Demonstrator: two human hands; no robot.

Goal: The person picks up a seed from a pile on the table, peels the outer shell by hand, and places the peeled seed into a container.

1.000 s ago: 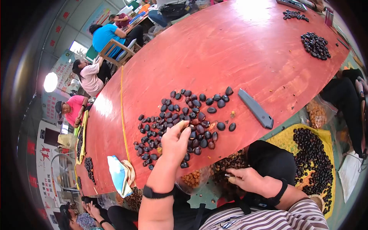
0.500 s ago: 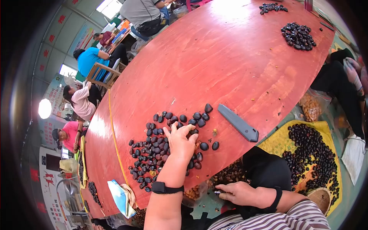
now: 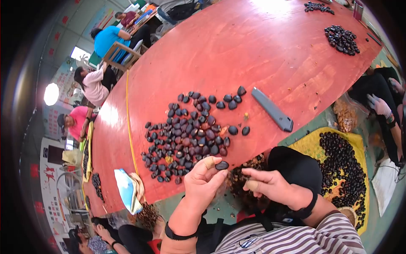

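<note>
My left hand (image 3: 204, 180) pinches one glossy black-brown nut (image 3: 221, 165) between thumb and fingertips, just past the near edge of the red table (image 3: 279, 55). To its right, my right hand (image 3: 272, 186) is closed with its fingers pressed together; whatever small thing is in them I cannot make out. A wide pile of similar dark nuts (image 3: 186, 135) lies on the table beyond my left hand. A grey folding-style handle (image 3: 272, 110) rests on the tabletop right of the pile. Dark shell pieces (image 3: 253, 163) show below the table edge, partly hidden by my hands.
A yellow sack (image 3: 302, 146) on the floor at right bears many dark nuts. Near it stands a clear bag of tan kernels (image 3: 344, 116). A blue-white cloth (image 3: 128, 190) lies at the table's left edge. Other people sit around, one with a gloved hand (image 3: 379, 106) at right.
My left hand has come back from the pile toward my body and now holds a nut. My right hand has risen slightly beside it. The view has shifted.
</note>
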